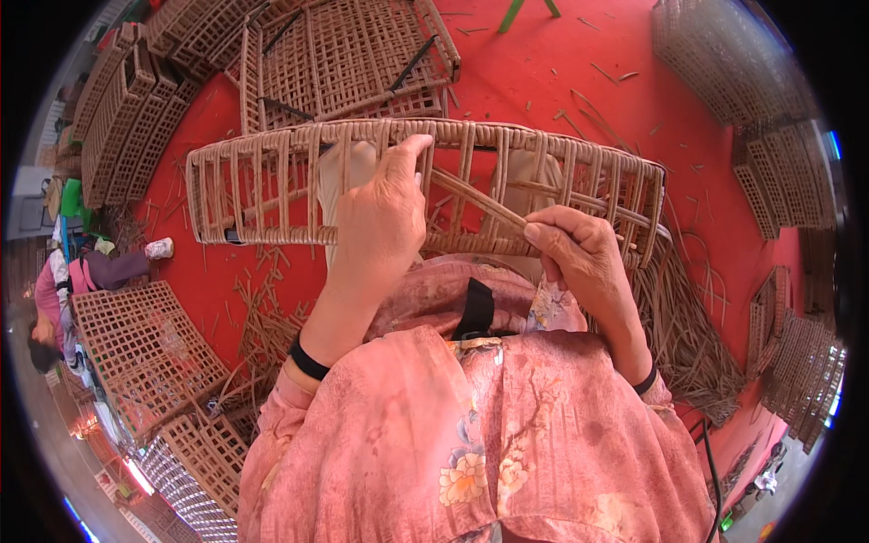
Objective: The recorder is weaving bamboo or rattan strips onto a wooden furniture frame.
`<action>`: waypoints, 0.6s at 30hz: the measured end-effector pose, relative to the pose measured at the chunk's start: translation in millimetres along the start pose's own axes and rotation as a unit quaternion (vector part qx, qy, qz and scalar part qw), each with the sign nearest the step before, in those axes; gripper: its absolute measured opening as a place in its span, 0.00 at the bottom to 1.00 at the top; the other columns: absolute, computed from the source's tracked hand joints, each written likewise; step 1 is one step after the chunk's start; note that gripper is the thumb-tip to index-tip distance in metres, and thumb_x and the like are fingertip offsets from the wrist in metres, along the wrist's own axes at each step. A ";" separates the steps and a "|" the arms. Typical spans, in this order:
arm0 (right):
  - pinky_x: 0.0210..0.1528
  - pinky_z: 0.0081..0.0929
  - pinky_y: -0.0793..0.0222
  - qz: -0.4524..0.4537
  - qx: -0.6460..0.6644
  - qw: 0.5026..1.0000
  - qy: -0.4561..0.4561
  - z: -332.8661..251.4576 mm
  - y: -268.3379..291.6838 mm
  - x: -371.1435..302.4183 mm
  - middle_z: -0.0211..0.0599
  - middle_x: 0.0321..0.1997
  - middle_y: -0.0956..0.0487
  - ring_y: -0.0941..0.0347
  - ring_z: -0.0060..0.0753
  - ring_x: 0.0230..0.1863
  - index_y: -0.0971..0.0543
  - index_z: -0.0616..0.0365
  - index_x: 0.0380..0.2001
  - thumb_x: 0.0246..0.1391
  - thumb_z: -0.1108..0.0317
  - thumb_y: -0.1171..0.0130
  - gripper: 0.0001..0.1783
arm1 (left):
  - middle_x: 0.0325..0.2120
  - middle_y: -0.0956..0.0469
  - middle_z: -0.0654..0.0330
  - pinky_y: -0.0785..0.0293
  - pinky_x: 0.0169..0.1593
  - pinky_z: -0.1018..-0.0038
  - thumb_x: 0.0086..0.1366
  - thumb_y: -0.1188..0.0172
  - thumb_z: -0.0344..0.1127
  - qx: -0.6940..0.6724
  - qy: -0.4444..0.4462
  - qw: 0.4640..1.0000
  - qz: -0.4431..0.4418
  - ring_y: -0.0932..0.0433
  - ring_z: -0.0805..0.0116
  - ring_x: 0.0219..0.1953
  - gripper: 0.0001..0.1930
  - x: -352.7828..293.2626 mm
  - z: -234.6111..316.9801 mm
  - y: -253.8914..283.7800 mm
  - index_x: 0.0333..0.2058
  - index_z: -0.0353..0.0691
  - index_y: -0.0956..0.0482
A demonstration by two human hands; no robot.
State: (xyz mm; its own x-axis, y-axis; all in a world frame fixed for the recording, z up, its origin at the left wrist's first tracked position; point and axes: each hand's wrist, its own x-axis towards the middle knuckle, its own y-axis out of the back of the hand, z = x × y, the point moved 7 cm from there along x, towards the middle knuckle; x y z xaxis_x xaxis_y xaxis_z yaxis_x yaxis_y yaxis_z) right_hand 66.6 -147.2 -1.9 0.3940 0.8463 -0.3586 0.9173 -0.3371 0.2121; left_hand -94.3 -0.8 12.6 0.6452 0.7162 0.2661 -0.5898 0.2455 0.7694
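Basket (462,242) lies across knees (522,169), probably for support | left hand (385,199) bent at rim (507,135), seemingly to steady it; its grip: cannot tell | right hand (579,244): grip pinches strip (480,197), perhaps for tension

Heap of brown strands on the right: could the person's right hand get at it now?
Probably yes: the heap lies beside the right forearm with nothing visible between, though the right hand would likely need to release the strip it pinches.
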 end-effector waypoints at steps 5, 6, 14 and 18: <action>0.21 0.18 0.40 0.037 -0.015 0.999 0.020 -4.9 3.8 -0.8 0.24 0.17 0.29 0.36 0.12 0.19 0.17 0.65 0.36 0.62 0.67 0.40 0.11 | 0.36 0.21 0.56 0.22 0.43 0.69 0.64 0.43 0.23 -0.070 -0.006 0.997 -0.028 0.18 0.60 0.37 0.20 9.4 -5.2 9.2 0.54 0.42 0.28; 0.21 0.18 0.40 0.036 -0.016 0.999 0.022 -4.8 3.1 -0.4 0.24 0.17 0.29 0.36 0.12 0.19 0.17 0.65 0.36 0.62 0.67 0.40 0.11 | 0.36 0.21 0.56 0.22 0.43 0.69 0.64 0.43 0.23 -0.069 -0.006 0.997 -0.026 0.18 0.60 0.37 0.20 9.5 -8.3 10.8 0.54 0.42 0.28; 0.27 0.27 0.30 0.058 -0.143 0.975 0.161 -27.7 -12.1 10.2 0.42 0.21 0.21 0.25 0.27 0.22 0.18 0.65 0.36 0.59 0.69 0.39 0.09 | 0.33 0.22 0.62 0.27 0.39 0.78 0.63 0.39 0.23 -0.199 0.093 0.975 0.012 0.24 0.76 0.32 0.11 -2.8 -37.0 19.3 0.45 0.36 0.22; 0.30 0.29 0.28 0.042 -0.176 0.963 0.199 -41.9 -23.5 19.8 0.46 0.24 0.20 0.22 0.34 0.24 0.18 0.64 0.35 0.58 0.69 0.40 0.08 | 0.31 0.23 0.62 0.27 0.37 0.76 0.62 0.37 0.23 -0.122 0.022 0.990 0.065 0.24 0.73 0.31 0.07 -6.1 -36.1 30.5 0.39 0.37 0.19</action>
State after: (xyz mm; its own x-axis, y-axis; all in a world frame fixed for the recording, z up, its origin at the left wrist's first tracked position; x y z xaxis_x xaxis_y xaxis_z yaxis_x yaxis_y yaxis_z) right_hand 50.4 -105.2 24.1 0.3484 0.9367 0.0345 0.7794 -0.3099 0.5445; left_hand -133.8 26.0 13.5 0.5376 0.7789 0.3230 -0.7696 0.2968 0.5653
